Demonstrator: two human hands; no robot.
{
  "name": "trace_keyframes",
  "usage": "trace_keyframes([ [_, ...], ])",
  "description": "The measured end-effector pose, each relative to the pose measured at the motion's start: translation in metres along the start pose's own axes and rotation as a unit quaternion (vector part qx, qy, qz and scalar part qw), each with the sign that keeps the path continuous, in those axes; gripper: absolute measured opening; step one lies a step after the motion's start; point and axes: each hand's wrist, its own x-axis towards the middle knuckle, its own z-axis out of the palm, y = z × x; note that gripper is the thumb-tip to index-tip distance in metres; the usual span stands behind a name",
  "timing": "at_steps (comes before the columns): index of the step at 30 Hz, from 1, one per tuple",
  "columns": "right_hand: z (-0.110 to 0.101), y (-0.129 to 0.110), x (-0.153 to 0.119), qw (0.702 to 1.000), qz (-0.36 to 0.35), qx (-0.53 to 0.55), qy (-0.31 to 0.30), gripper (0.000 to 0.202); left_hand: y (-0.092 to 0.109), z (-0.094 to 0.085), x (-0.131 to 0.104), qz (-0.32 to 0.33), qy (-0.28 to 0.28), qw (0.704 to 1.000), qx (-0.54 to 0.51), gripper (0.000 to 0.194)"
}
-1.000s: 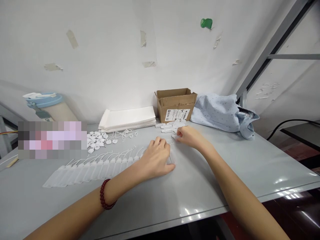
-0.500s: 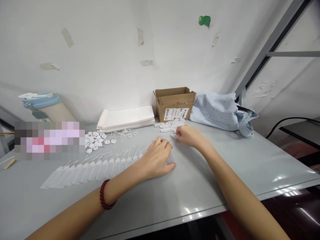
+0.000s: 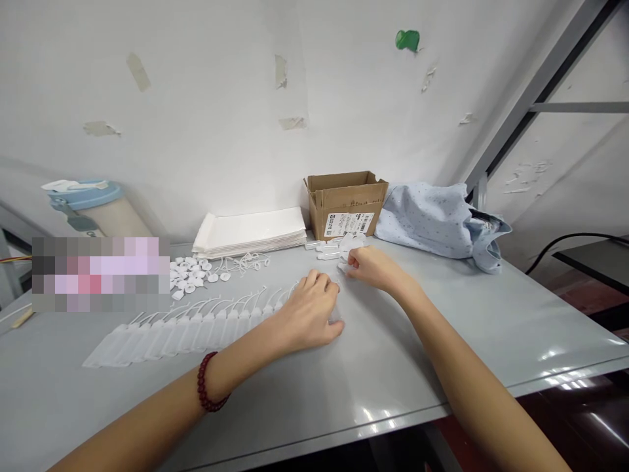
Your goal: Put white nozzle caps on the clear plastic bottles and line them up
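Translucent white plastic sleeves [image 3: 187, 334], each with a thin white cord loop at its top, lie side by side in a slanting row. My left hand [image 3: 312, 311] rests palm down over the right end of this row, fingers bent and thumb held apart; it covers what lies beneath. Further back and to the right, my right hand [image 3: 369, 265] is closed in a pinch on a small clear plastic piece [image 3: 343, 267], mostly hidden by the fingers. Just beyond it lie several clear plastic pieces [image 3: 330, 250] in front of the box.
Small white round parts [image 3: 189, 274] and white cord loops [image 3: 246, 263] lie behind the row. Along the wall are a stack of white sheets [image 3: 250, 233], a cardboard box [image 3: 346, 203], a pale blue cloth [image 3: 427, 219] and a blue-lidded bottle [image 3: 108, 206] on the grey table [image 3: 383, 367].
The view has shifted slightly. Both hands stay in nearly the same places, the right still pinching the clear piece.
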Motion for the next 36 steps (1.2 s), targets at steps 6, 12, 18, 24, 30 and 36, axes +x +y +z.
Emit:
trace_keyframes([
  [6, 0.000, 0.000, 0.000, 1.000, 0.002, 0.004, 0.000, 0.010, 0.000, 0.001, -0.001, 0.005, 0.002, 1.000, -0.007, 0.036],
  [12, 0.000, 0.000, 0.000, 1.000, 0.004, 0.007, -0.002, 0.009, 0.000, -0.003, -0.002, 0.001, -0.003, 1.000, -0.012, 0.036],
  [18, 0.002, 0.001, 0.002, 1.000, -0.001, 0.013, 0.000, 0.011, 0.002, -0.006, -0.006, -0.005, 0.044, 0.999, -0.017, 0.047],
  [24, 0.003, 0.001, 0.002, 1.000, -0.006, 0.016, -0.004, 0.012, -0.023, -0.016, -0.014, -0.102, 0.106, 0.989, -0.025, 0.034],
  [30, 0.005, -0.001, 0.002, 1.000, -0.014, 0.024, 0.007, 0.013, -0.102, -0.030, -0.029, -0.231, 0.119, 0.966, 0.017, 0.039],
  [36, 0.008, -0.004, 0.002, 0.997, -0.044, 0.049, 0.038, 0.013, -0.133, -0.018, -0.037, -0.234, 0.113, 0.966, 0.007, 0.038],
])
